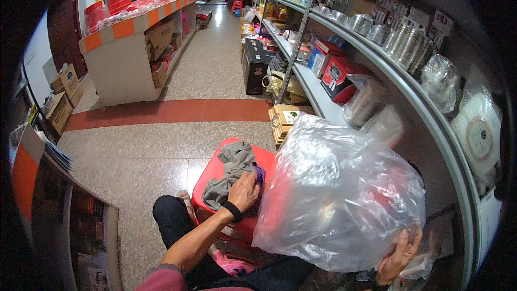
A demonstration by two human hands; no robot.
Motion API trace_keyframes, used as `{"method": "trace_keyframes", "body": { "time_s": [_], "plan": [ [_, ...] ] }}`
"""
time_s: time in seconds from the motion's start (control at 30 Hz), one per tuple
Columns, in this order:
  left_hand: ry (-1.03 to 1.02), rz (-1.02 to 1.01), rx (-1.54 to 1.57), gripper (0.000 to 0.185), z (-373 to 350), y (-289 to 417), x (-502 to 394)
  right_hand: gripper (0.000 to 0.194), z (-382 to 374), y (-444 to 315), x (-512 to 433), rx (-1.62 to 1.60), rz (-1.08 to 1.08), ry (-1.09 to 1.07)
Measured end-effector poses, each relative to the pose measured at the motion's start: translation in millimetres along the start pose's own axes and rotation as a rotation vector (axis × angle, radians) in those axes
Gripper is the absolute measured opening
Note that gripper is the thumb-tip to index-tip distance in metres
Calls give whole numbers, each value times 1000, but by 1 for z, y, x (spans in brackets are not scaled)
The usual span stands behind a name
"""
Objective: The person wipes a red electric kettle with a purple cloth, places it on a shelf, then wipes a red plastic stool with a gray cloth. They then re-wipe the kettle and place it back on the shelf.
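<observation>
A large, clear plastic bag [343,202] bulges in front of me on the right, with reddish shapes showing through it. My right hand [402,254] grips the bag's lower right edge. On a red plastic stool [262,153] lie a crumpled grey cloth [236,165] and a purple cloth [259,173]. My left hand [244,192], with a black band at the wrist, rests on these cloths with curled fingers; whether it grips them is hidden. The bag covers the stool's right side.
Metal shelving [323,101] with steel canisters and boxes curves along the right. Wooden boards [278,123] are stacked at its foot, near a black box [254,66]. A counter with an orange-striped edge [121,30] stands at the back left. A pink item [234,264] lies below the stool.
</observation>
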State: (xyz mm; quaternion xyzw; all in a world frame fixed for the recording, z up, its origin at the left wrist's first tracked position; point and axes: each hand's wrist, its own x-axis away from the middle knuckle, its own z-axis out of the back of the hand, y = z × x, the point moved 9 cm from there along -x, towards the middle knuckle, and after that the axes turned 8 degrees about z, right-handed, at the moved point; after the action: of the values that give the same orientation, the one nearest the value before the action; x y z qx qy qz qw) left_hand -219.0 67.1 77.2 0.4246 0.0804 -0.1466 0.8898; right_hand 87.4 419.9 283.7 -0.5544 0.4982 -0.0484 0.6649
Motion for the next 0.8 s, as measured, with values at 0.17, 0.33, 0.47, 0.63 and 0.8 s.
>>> {"method": "trace_keyframes", "body": {
  "time_s": [0.17, 0.33, 0.47, 0.63, 0.8],
  "plan": [
    [-65, 66, -59, 32, 9, -5, -4, 38, 8, 14, 5, 57, -44, 12],
    [-254, -129, -155, 57, -13, 26, 17, 37, 12, 18, 6, 153, -61, 58],
    [-315, -220, -214, 64, -16, 36, 31, 37, 18, 21, 11, 289, -92, 33],
    [-341, -184, -175, 68, -5, 36, 35, 37, 26, 36, 25, 338, -243, 30],
    [-436, -84, -301, 64, -11, 32, 35, 33, -11, 41, 40, 159, -272, -130]
  ]
}}
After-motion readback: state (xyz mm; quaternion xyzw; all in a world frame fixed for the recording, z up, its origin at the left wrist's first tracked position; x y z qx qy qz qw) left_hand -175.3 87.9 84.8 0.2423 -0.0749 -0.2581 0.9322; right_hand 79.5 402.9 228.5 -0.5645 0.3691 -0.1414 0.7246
